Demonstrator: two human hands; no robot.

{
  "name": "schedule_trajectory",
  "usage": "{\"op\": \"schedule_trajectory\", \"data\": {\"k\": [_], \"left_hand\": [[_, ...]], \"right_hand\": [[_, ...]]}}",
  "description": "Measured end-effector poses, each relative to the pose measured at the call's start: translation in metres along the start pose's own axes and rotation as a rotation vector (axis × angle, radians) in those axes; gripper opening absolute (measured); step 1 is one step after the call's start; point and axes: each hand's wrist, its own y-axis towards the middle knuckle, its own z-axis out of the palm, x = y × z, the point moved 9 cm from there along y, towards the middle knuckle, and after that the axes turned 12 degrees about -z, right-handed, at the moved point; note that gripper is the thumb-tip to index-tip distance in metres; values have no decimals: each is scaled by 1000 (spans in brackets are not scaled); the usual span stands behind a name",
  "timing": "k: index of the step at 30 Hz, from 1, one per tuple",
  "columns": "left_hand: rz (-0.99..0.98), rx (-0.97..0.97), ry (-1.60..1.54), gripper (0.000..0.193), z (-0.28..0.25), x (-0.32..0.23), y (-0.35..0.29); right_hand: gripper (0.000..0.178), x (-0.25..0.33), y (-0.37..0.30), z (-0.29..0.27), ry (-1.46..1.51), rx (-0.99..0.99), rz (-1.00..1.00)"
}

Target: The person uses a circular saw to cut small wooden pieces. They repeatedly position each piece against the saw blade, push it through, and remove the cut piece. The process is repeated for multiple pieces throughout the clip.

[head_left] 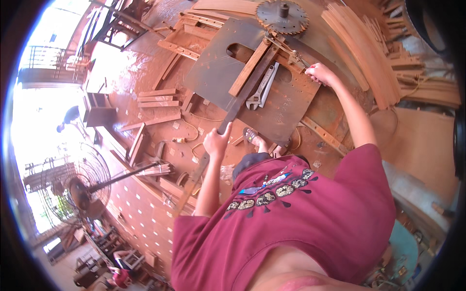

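Note:
A long, dark, flat metal strip (pixel 236 107) slants across the grey metal tabletop (pixel 206 70) and past its near edge. My left hand (pixel 216 141) is closed around it, thumb pointing up along the strip. The strip's far end lies at a small metal mechanism (pixel 292 57) with rods. My right hand (pixel 319 73) is closed on the thin handle at the right end of that mechanism. Beside the strip lie a wooden bar (pixel 250 68) on its left and an adjustable wrench (pixel 259 92) on its right.
A toothed circular saw blade (pixel 282 19) lies beyond the tabletop. Long wooden boards (pixel 361 56) are stacked at the right. Cut wood pieces (pixel 158 102) lie on the dusty floor at left, near a standing fan (pixel 80 191). Another person (pixel 119 276) shows at lower left.

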Motion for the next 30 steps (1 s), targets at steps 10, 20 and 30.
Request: {"op": "schedule_trajectory", "data": {"k": [10, 20, 30], "left_hand": [[-9, 106, -19, 75, 21, -26, -89], [-15, 179, -69, 72, 38, -40, -159], [-7, 156, -114, 69, 38, -49, -174]], "right_hand": [[22, -77, -66, -34, 70, -2, 39], [16, -129, -130, -62, 72, 6, 102], [2, -128, -144, -74, 28, -40, 125]]}}
